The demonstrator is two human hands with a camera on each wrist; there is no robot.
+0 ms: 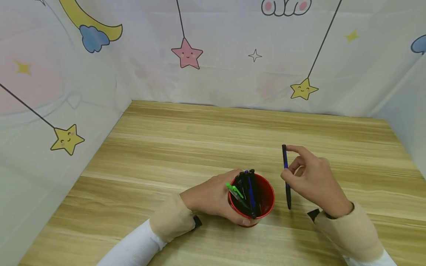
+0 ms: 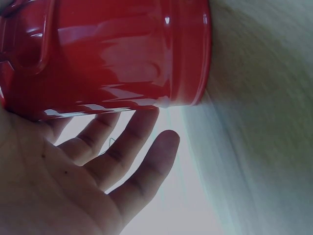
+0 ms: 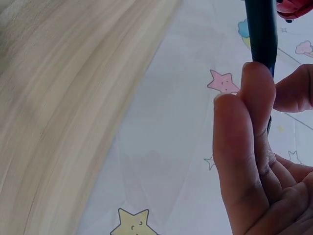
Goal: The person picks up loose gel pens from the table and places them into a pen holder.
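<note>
A red cup [image 1: 268, 192] stands on the table, with several black and blue pens [image 1: 247, 190] and a green-clipped pen [image 1: 235, 190] leaning inside it. My left hand [image 1: 216, 195] is wrapped round the cup from the left, its thumb along the near side. In the left wrist view the fingers [image 2: 122, 147] curve around the shiny red wall. Just right of the cup, my right hand [image 1: 311, 179] pinches a black and blue pen [image 1: 286, 177], its dark tip pointing down. Seen from the right wrist, the pen's dark end [image 3: 261, 34] sticks out past the fingertips.
The wood-grain table [image 1: 166, 133] extends behind and to both sides of the hands. A white cloth [image 1: 226, 81] printed with stars and a moon hangs along the back and sides. Both forearms have beige wrist bands [image 1: 171, 218] over white sleeves.
</note>
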